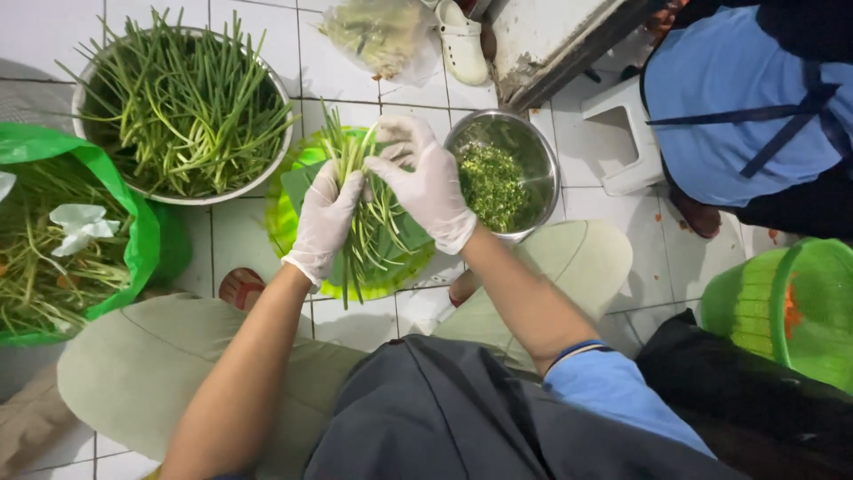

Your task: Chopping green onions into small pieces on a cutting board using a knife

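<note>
A white tiled floor (240, 236) with dark grout lines carries everything here, and the person sits low over it with knees spread in pale trousers and a dark apron across the lap. At upper right another person in a blue top and dark apron (742, 102) crouches beside a small white stool (622, 133). A large metal basin (182, 111) heaped with long green stalks stands at upper left, and a green plastic bag (67, 231) of trimmings lies open just beside it at the left edge. A green slatted basket (786, 302) sits at the right edge. In the middle lies a round green tray (293, 222), touching the floor between the knees, and just right of it a smaller steel bowl (506, 173) holds finely chopped greens. A clear bag of greens (378, 36) and a white clog (464, 40) lie at the top. Both hands wear thin white gloves: the left hand (324, 222) is closed around a bunch of green stalks (369, 213) above the tray, and the right hand (426, 182) pinches the same bunch near its upper end.
</note>
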